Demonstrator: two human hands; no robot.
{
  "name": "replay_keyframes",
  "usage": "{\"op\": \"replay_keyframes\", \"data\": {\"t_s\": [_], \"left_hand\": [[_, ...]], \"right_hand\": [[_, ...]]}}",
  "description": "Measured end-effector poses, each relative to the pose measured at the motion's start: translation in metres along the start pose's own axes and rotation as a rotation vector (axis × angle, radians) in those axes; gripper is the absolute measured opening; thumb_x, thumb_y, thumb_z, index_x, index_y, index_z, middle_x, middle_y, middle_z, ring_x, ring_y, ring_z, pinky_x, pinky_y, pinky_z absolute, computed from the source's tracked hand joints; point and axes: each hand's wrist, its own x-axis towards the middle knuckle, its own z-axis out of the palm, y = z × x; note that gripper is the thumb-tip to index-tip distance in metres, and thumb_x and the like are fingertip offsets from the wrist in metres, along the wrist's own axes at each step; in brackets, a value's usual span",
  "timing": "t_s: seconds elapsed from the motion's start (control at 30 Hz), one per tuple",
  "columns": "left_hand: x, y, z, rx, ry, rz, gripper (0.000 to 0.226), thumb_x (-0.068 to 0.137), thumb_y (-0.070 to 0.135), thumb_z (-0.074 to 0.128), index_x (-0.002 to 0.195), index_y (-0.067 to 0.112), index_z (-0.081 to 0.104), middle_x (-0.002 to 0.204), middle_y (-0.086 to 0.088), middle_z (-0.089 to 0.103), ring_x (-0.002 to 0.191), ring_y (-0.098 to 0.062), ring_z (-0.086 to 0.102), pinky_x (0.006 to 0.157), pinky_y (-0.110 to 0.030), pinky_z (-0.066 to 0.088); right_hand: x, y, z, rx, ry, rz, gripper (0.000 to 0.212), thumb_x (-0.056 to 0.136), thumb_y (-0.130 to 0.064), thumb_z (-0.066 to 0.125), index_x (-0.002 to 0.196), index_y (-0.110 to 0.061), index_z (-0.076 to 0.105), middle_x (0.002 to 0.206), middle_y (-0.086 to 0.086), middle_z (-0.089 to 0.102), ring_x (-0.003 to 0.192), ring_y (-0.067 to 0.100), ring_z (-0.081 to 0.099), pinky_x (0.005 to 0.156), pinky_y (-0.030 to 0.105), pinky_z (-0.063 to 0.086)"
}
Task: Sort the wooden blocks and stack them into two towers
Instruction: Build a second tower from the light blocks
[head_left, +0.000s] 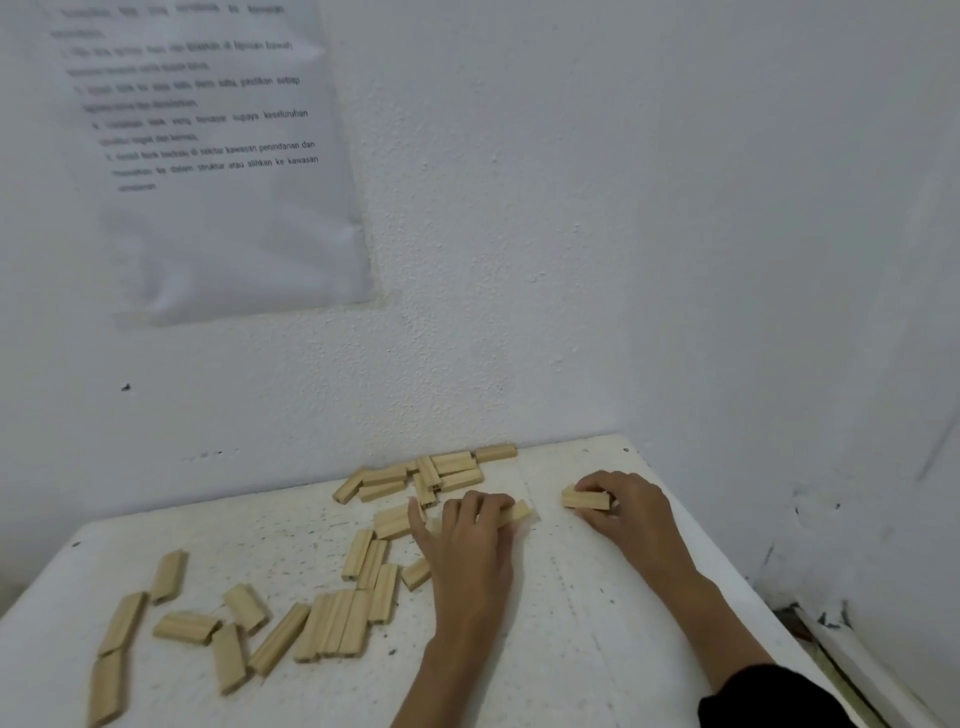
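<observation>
No tower standing yet: our left hand (470, 525) grips one block (517, 512), our right hand (631, 506) another block (587, 500), loose blocks (332, 623) strewn seven to twelve o'clock.

blocks (332, 618) scattered left on table (597, 623) | pile (431, 475) behind, seemingly touching wall (571, 260)

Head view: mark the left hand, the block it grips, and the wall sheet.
Left hand (470, 540), head view, back of hand.
Gripped block (518, 512), head view, exposed right end.
Wall sheet (223, 218), head view, blank lower part.
</observation>
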Motion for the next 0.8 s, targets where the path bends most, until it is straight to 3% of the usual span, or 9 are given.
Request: {"op": "replay_keyframes", "data": {"t_s": [0.1,0.27,0.37,0.5,0.6,0.7,0.8], "left_hand": [[-0.011,0.003,-0.021,-0.061,-0.027,-0.048,0.022,0.087,0.037,0.042,0.094,0.032,0.063,0.089,0.017,0.060,0.088,-0.003,0.050,0.102,-0.043,0.017],[-0.036,0.000,-0.071,-0.342,-0.175,-0.232,0.020,0.086,0.040,0.056,0.101,0.029,0.064,0.099,0.019,0.059,0.094,-0.004,0.054,0.083,-0.026,0.042],[-0.049,-0.003,-0.103,-0.426,-0.239,-0.248,0.019,0.085,0.040,0.060,0.100,0.030,0.064,0.098,0.020,0.057,0.092,-0.001,0.054,0.073,-0.010,0.038],[-0.064,-0.007,-0.140,-0.432,-0.262,-0.306,0.017,0.083,0.025,0.069,0.097,0.032,0.064,0.096,0.016,0.060,0.085,-0.001,0.056,0.067,-0.012,0.039],[-0.076,-0.010,-0.170,-0.473,-0.253,-0.350,0.021,0.080,0.017,0.072,0.090,0.033,0.063,0.091,0.017,0.062,0.080,-0.001,0.058,0.066,-0.015,0.043],[-0.092,-0.020,-0.197,-0.509,-0.237,-0.398,0.026,0.078,0.014,0.074,0.084,0.036,0.061,0.091,0.018,0.063,0.078,-0.004,0.059,0.066,-0.017,0.045],[-0.109,-0.034,-0.221,-0.487,-0.276,-0.410,0.027,0.079,0.016,0.073,0.081,0.039,0.060,0.090,0.016,0.064,0.078,-0.004,0.059,0.065,-0.015,0.045]], "right_hand": [[-0.023,-0.003,-0.009,-0.011,0.021,0.002,0.022,0.074,-0.011,0.077,0.095,-0.017,0.072,0.087,-0.002,0.069,0.078,0.015,0.059,0.071,0.028,0.051],[-0.060,-0.016,-0.035,0.160,0.065,0.069,0.022,0.068,-0.005,0.081,0.084,-0.018,0.074,0.074,-0.021,0.066,0.069,0.002,0.063,0.064,0.007,0.045],[-0.078,-0.042,-0.055,0.217,0.063,0.045,0.027,0.066,0.001,0.080,0.080,-0.020,0.072,0.074,-0.020,0.065,0.066,-0.006,0.061,0.063,0.005,0.045],[-0.105,-0.097,-0.078,0.204,-0.063,-0.028,0.027,0.068,-0.003,0.080,0.082,-0.025,0.071,0.079,-0.006,0.069,0.071,0.001,0.063,0.064,0.010,0.049],[-0.130,-0.140,-0.080,0.179,-0.156,-0.137,0.025,0.069,-0.009,0.080,0.089,-0.023,0.073,0.087,-0.007,0.071,0.079,0.008,0.064,0.071,0.018,0.052],[-0.157,-0.169,-0.062,0.155,-0.284,-0.233,0.026,0.072,-0.012,0.079,0.094,-0.023,0.073,0.089,-0.010,0.069,0.082,0.007,0.061,0.073,0.018,0.050],[-0.180,-0.179,-0.033,0.154,-0.422,-0.218,0.026,0.073,-0.013,0.078,0.096,-0.023,0.072,0.089,-0.009,0.066,0.081,0.008,0.059,0.075,0.021,0.049]]}}
